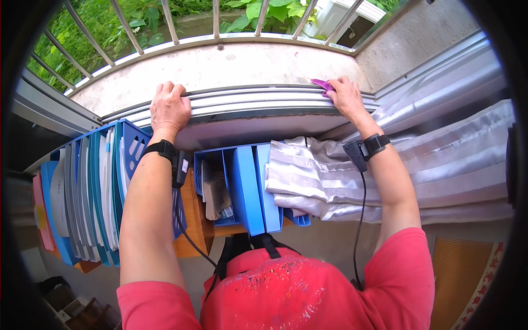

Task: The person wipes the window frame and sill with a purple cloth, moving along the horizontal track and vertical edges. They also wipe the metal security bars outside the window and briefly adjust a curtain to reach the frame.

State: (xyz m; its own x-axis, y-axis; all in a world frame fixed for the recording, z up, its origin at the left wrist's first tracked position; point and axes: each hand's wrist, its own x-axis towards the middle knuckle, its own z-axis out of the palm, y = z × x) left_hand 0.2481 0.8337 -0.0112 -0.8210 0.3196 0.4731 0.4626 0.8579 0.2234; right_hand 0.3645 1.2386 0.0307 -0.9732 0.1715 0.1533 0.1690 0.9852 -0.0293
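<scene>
A metal sliding-window track with several parallel grooves runs across the sill in front of me. My left hand is hooked over its left part, fingers curled across the outer edge. Toward the track's right end, my right hand pinches a purple cloth between thumb and fingers. The cloth lies against the rails and pokes out past their outer edge; part of it is hidden by the hand. Each wrist wears a black strap with a small cabled device.
Beyond the track lie a pale outer ledge and metal bars. Below my left arm stands a blue file rack packed with folders. Between my arms are blue binders. A silvery curtain drapes over the right side.
</scene>
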